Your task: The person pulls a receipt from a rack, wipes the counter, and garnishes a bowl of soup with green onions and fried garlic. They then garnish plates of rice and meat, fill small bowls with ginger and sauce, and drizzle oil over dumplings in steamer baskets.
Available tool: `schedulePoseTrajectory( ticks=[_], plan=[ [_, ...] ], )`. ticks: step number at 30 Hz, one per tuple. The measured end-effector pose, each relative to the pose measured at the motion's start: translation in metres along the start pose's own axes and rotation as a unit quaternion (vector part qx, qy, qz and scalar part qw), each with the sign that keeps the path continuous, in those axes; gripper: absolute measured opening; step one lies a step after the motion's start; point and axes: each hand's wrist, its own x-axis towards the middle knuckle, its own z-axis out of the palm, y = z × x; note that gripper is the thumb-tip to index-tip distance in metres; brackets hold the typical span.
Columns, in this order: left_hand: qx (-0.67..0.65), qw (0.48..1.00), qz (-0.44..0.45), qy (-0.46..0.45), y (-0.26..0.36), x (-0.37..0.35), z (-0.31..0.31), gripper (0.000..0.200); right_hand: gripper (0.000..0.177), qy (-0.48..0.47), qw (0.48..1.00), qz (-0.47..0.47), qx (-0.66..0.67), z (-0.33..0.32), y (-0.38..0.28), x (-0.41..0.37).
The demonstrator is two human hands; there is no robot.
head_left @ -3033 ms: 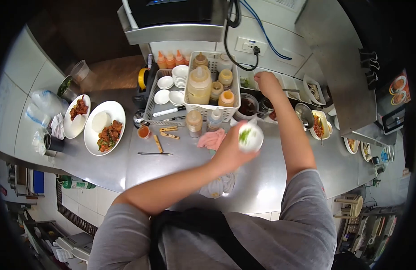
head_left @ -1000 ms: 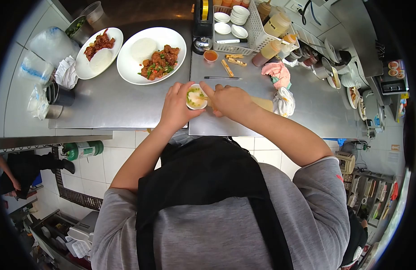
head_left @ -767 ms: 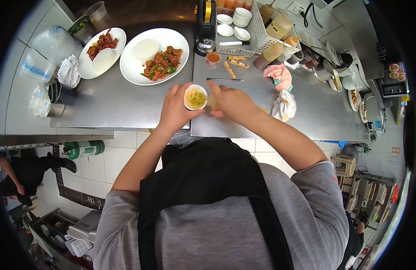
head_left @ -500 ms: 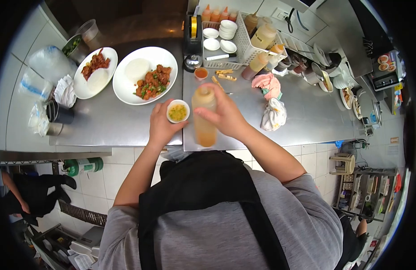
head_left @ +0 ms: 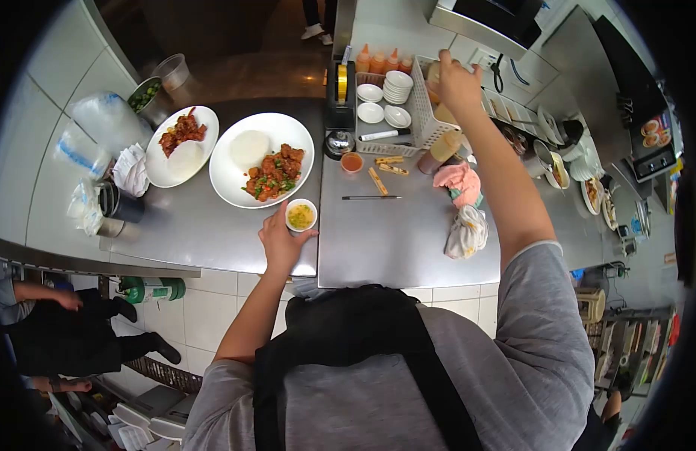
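My left hand holds a small white cup of yellowish sauce with green bits, just in front of the large plate. That plate carries white rice and glazed meat topped with green pieces. At the back right my right hand reaches over the white basket of sauce bottles. Its fingers are partly spread above a bottle standing there; whether they still touch it cannot be made out. A bottle of brownish sauce stands in front of the basket.
A second plate of rice and meat is at the left. Small white dishes, a bell, a red sauce cup, a pen and crumpled cloths lie about the counter. Another person's legs show at lower left.
My right hand has moved from beside the cup to the basket at the back right, taking the squeeze bottle away from the counter front. The whole view has shifted. My left hand still holds the cup.
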Motion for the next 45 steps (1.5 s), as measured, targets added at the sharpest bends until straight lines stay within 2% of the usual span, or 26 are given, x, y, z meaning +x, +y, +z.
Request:
schedulePoseTrajectory(
  ticks=[1, 4, 5, 7, 9, 10, 11, 13, 14, 16, 19, 21, 23, 25, 27, 30, 31, 32, 34, 36, 37, 39, 40, 42, 43, 45],
  plan=[
    [-0.004, 1.0, -0.011, -0.006, 0.001, 0.001, 0.001, 0.093, 0.071, 0.003, 1.0, -0.002, 0.004, 0.008, 0.002, 0.01],
    [-0.01, 1.0, 0.0, 0.014, 0.007, 0.002, -0.002, 0.094, 0.066, -0.139, 0.988, -0.004, -0.071, 0.035, 0.012, 0.019],
    [-0.019, 0.999, 0.006, 0.03, 0.009, 0.001, -0.003, 0.095, 0.066, -0.14, 0.988, 0.006, -0.071, 0.043, 0.013, 0.017],
    [-0.033, 0.998, 0.026, 0.049, 0.006, -0.004, 0.0, 0.088, 0.053, -0.107, 0.992, -0.002, -0.067, 0.055, 0.013, 0.008],
    [-0.052, 0.992, 0.025, 0.116, -0.003, -0.011, 0.009, 0.085, 0.039, 0.08, 0.995, -0.057, -0.033, 0.06, 0.011, -0.017],
    [-0.048, 0.988, 0.052, 0.136, 0.01, -0.011, 0.003, 0.056, 0.035, 0.109, 0.991, -0.078, 0.012, 0.051, 0.009, -0.04],
    [-0.048, 0.988, 0.061, 0.13, 0.017, -0.002, 0.005, 0.056, 0.031, 0.137, 0.984, -0.098, 0.057, 0.038, 0.007, -0.069],
    [-0.115, 0.971, 0.2, 0.065, 0.036, 0.022, 0.013, 0.025, 0.031, 0.094, 0.975, -0.094, 0.176, 0.023, 0.008, -0.135],
    [-0.171, 0.967, 0.186, 0.028, 0.068, 0.044, 0.012, 0.008, 0.03, 0.085, 0.975, -0.098, 0.18, 0.02, 0.012, -0.166],
    [-0.157, 0.955, 0.253, 0.016, 0.128, 0.101, 0.024, 0.014, 0.031, 0.018, 0.975, -0.087, 0.201, 0.019, 0.026, -0.227],
    [-0.109, 0.956, 0.266, -0.062, 0.179, 0.193, 0.091, 0.025, 0.035, -0.06, 0.981, -0.045, 0.179, 0.034, 0.052, -0.292],
    [0.059, 0.958, 0.27, -0.079, 0.197, 0.242, 0.143, 0.044, 0.037, -0.083, 0.987, -0.017, 0.136, 0.06, 0.085, -0.309],
    [0.214, 0.943, 0.164, -0.195, 0.228, 0.26, 0.166, 0.069, 0.045, -0.106, 0.981, -0.077, 0.147, 0.095, 0.125, -0.32],
    [0.27, 0.921, 0.128, -0.251, 0.219, 0.283, 0.207, 0.086, 0.047, -0.108, 0.976, -0.105, 0.16, 0.102, 0.162, -0.309],
    [0.292, 0.917, 0.083, -0.258, 0.23, 0.287, 0.216, 0.088, 0.048, -0.124, 0.936, -0.048, 0.326, 0.091, 0.199, -0.281],
    [0.26, 0.926, 0.066, -0.268, 0.227, 0.29, 0.214, 0.093, 0.034, 0.035, 0.906, -0.004, 0.422, 0.118, 0.294, -0.216],
    [0.242, 0.936, 0.084, -0.243, 0.224, 0.287, 0.214, 0.089, 0.021, 0.066, 0.887, 0.06, 0.453, 0.122, 0.324, -0.191],
    [0.195, 0.951, 0.08, -0.227, 0.211, 0.289, 0.215, 0.087, 0.014, 0.082, 0.889, 0.143, 0.427, 0.135, 0.356, -0.165],
    [0.149, 0.965, 0.066, -0.204, 0.2, 0.287, 0.213, 0.085, 0.015, 0.12, 0.927, 0.123, 0.333, 0.19, 0.438, -0.118],
    [0.019, 0.999, 0.035, -0.02, 0.2, 0.28, 0.201, 0.078, 0.019, -0.005, 0.97, 0.136, 0.203, 0.238, 0.498, -0.08],
    [0.023, 0.999, 0.028, -0.015, 0.201, 0.275, 0.196, 0.078, 0.022, -0.042, 0.979, 0.142, 0.139, 0.258, 0.512, -0.066],
    [0.134, 0.985, -0.001, -0.106, 0.204, 0.264, 0.19, 0.072, 0.027, -0.03, 0.99, 0.025, 0.137, 0.288, 0.532, -0.055],
    [0.172, 0.977, -0.011, -0.123, 0.208, 0.258, 0.189, 0.069, 0.027, -0.03, 0.989, 0.017, 0.141, 0.291, 0.531, -0.046],
    [0.221, 0.966, -0.023, -0.132, 0.214, 0.257, 0.186, 0.068, 0.031, -0.187, 0.976, -0.003, 0.11, 0.291, 0.528, -0.039],
    [0.267, 0.952, -0.026, -0.146, 0.217, 0.257, 0.186, 0.067, 0.031, -0.189, 0.975, -0.008, 0.113, 0.276, 0.523, -0.037],
    [0.308, 0.938, -0.03, -0.158, 0.225, 0.258, 0.181, 0.066, 0.033, -0.312, 0.91, 0.14, 0.237, 0.229, 0.507, -0.031]
  ],
)
